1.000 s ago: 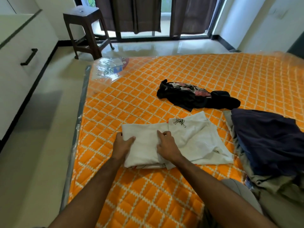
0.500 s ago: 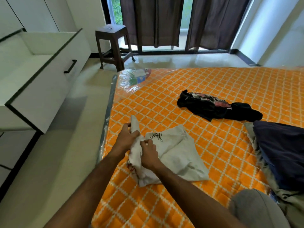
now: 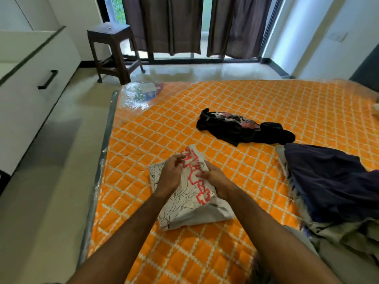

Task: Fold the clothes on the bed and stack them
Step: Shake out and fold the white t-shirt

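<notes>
A white T-shirt (image 3: 191,203) with red lettering and line drawings lies folded into a narrow packet on the orange quilted bed (image 3: 235,103). My left hand (image 3: 171,175) rests on its left half, fingers curled at the upper edge. My right hand (image 3: 213,177) pinches the shirt's right edge near the red print. A crumpled black garment (image 3: 242,130) lies farther back, apart from my hands. A heap of dark blue and grey clothes (image 3: 332,181) sits at the right.
The bed's left edge runs close to the shirt, with bare floor beyond. A white drawer unit (image 3: 34,89) stands at the left. A dark stool (image 3: 113,52) and curtains are at the far end. A plastic-wrapped item (image 3: 141,93) lies at the bed's far left corner.
The shirt has been folded over from right to left, so the printed side with red lettering now faces up. Both hands moved with it and now hold the narrower packet.
</notes>
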